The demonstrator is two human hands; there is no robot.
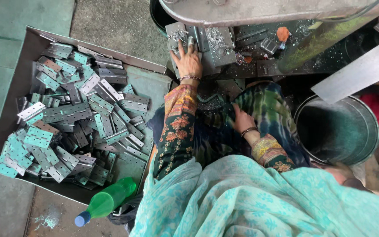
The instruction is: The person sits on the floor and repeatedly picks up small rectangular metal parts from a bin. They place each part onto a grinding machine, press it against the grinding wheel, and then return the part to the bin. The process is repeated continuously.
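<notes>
Hinge plate (178, 38) lay flat on machine bed (251, 68) at far centre, pinned under left hand (188, 61): fingers spread and pressed down on its surface, nothing pinched between them. Sat hard against overhanging machine body (259, 11), so little room beyond fingertips at far edge. Metal shavings (218, 40) scattered over block just right of that hand. Right hand (242, 120) rested palm down on green and dark patterned cloth (268, 107) over lap, fingers loosely spread, holding nothing. Metal tray (31, 48) filled left side, its raised rim running slantwise from far left toward left forearm; heaped inside with loose hinges (73, 116), piled thickest at left and centre, bare tray floor showing only at right corner near sleeve. Narrow gap between tray's right edge and left arm. Green plastic bottle (106, 202) with blue cap lay on its side at tray's near edge, touching it. Round metal bucket (336, 129) stood at right, rim close beside right elbow, with slanted grey metal sheet (360, 72) above it. Open concrete floor (110, 22) beyond tray's far edge.
</notes>
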